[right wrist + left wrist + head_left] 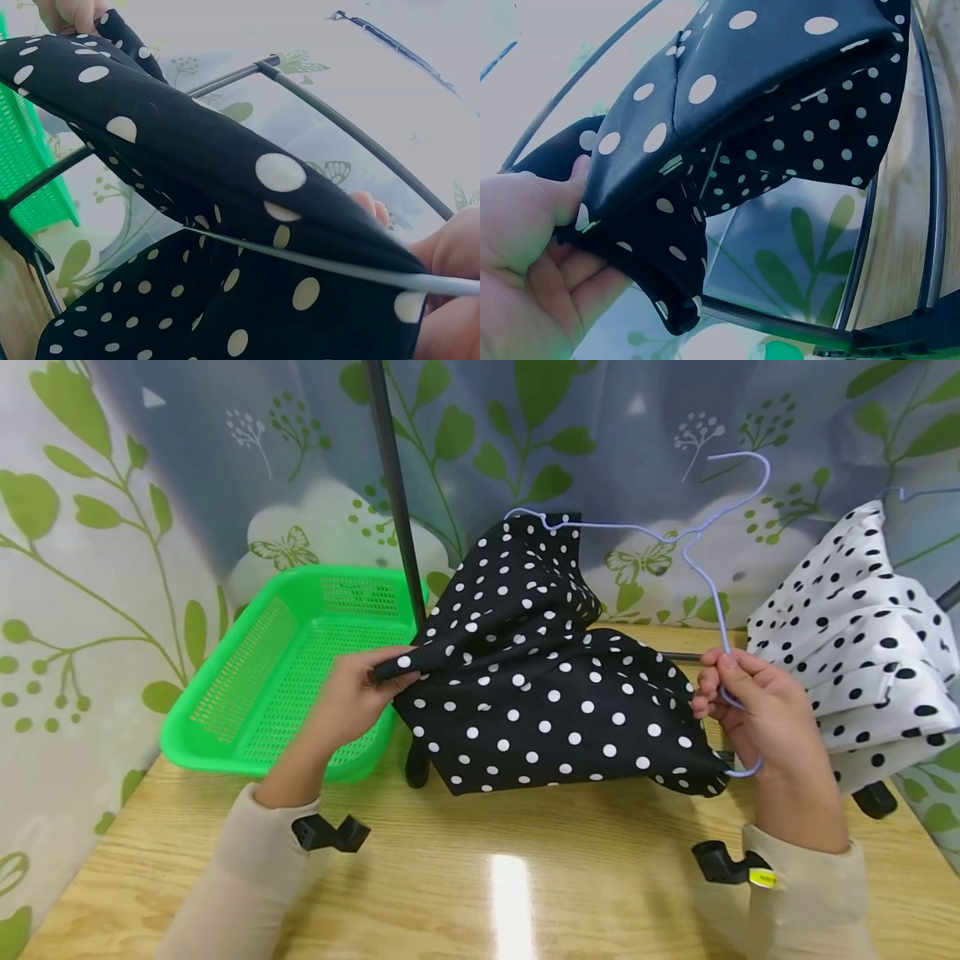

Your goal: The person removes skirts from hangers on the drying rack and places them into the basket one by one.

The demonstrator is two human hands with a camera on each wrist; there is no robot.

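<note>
A black garment with white polka dots (pixel 555 693) spreads between the two hands, its exact kind hidden by the folds. My left hand (pixel 352 697) pinches a bunched edge of it, thumb on top and fingers beneath, as the left wrist view shows. My right hand (pixel 772 710) grips one arm of a pale purple clothes hanger (pixel 720 610), whose hook points up. One tip of the hanger pokes out above the garment's top edge; the lower end reaches the cloth by my right hand. In the right wrist view the hanger's wire (pixel 337 264) runs into the garment's opening.
A green plastic basket (pixel 262 756) stands on the wooden table (pixel 450 877) at the left. A black rack pole (pixel 393 485) rises beside it. At the right hangs a white garment with black dots (pixel 862 635) on another hanger (pixel 922 492). A leaf-patterned curtain (pixel 300 468) backs everything.
</note>
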